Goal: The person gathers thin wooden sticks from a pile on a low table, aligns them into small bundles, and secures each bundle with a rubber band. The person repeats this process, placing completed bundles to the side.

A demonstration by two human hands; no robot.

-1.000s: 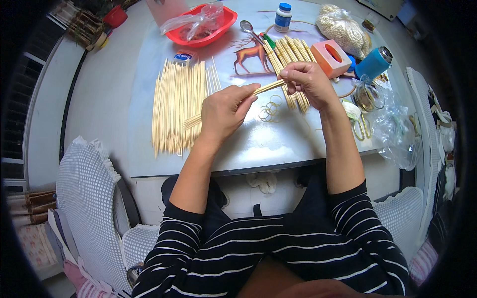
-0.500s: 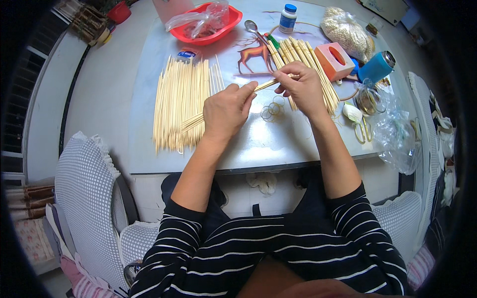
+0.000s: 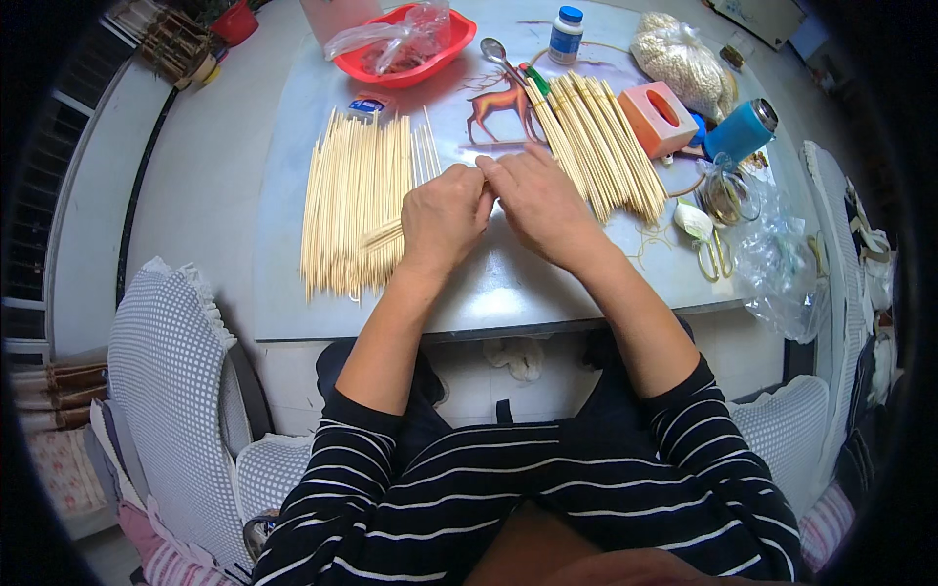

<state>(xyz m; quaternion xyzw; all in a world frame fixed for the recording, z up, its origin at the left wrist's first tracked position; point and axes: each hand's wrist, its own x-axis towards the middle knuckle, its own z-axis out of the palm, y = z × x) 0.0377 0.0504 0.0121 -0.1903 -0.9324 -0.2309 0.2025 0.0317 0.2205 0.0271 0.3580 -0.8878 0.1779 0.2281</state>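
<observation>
My left hand (image 3: pixel 442 220) is closed around a small bundle of bamboo skewers (image 3: pixel 383 235), whose ends stick out to the left over the loose skewers. My right hand (image 3: pixel 540 203) meets it at the thumbs, its fingers curled over the other part of the bundle and mostly hidden. Left of my hands, many loose skewers (image 3: pixel 342 205) lie side by side in a wide pile. To the right, several tied bundles of skewers (image 3: pixel 596 146) lie close together. A few rubber bands (image 3: pixel 653 244) rest on the table below those bundles.
At the back stand a red basin (image 3: pixel 459 44) with a plastic bag and a white bottle (image 3: pixel 567 37). On the right are a tissue box (image 3: pixel 645 122), a blue flask (image 3: pixel 740 132), scissors (image 3: pixel 714 259) and a clear bag (image 3: pixel 782 264). The table's front edge (image 3: pixel 469 335) is near me.
My right hand has moved left and down along the bundle to meet my left hand. It now covers the bundle's right part and the loose rubber bands. My left hand barely moved.
</observation>
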